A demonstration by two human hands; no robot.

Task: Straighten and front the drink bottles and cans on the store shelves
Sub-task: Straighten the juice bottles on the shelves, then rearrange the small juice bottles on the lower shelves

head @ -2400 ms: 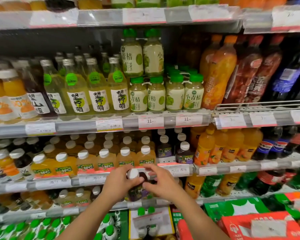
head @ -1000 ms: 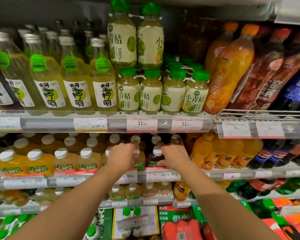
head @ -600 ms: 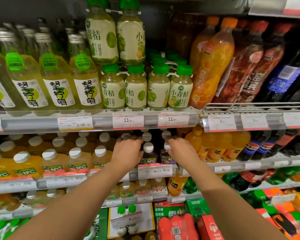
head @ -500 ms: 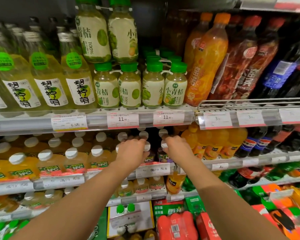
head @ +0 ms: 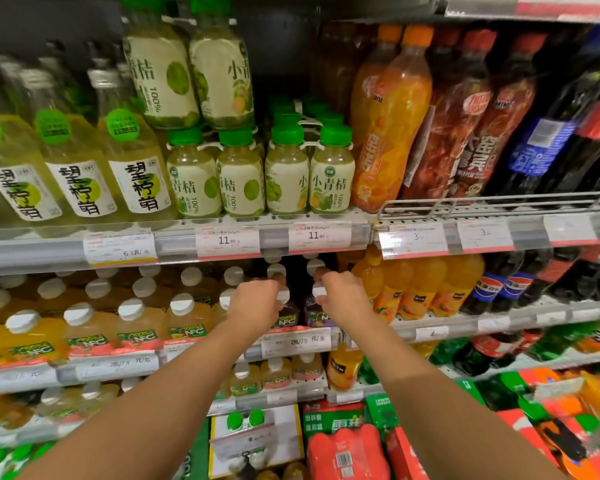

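Hands were seen reaching into the middle shelf, where two small dark-juice bottles with white caps stood at the front edge. Left hand (head: pixel 257 306) was curled over the cap of the left dark bottle (head: pixel 289 315), fingers closed round its top. Right hand (head: pixel 343 296) was pinching the white cap of the right dark bottle (head: pixel 315 311), thumb and fingers bent round it.

Both bottles were found just behind the clear price strip (head: pixel 297 342), labels partly turned outward; fronting of this pair was judged nearly finished. To the left, the row of yellow-orange juice bottles with white caps (head: pixel 136 327) already sat forward and even. On the upper shelf the small green-capped lime juice bottles (head: pixel 286 174) faced out, though two labels looked slightly rotated. The lower shelves were judged not yet tended.

Rear bottles behind the dark pair were lost in shadow. Fingertips of the left hand were hidden behind its own knuckles. Far-right dark cola bottles (head: pixel 499 289) were blurred and cut off by the frame.
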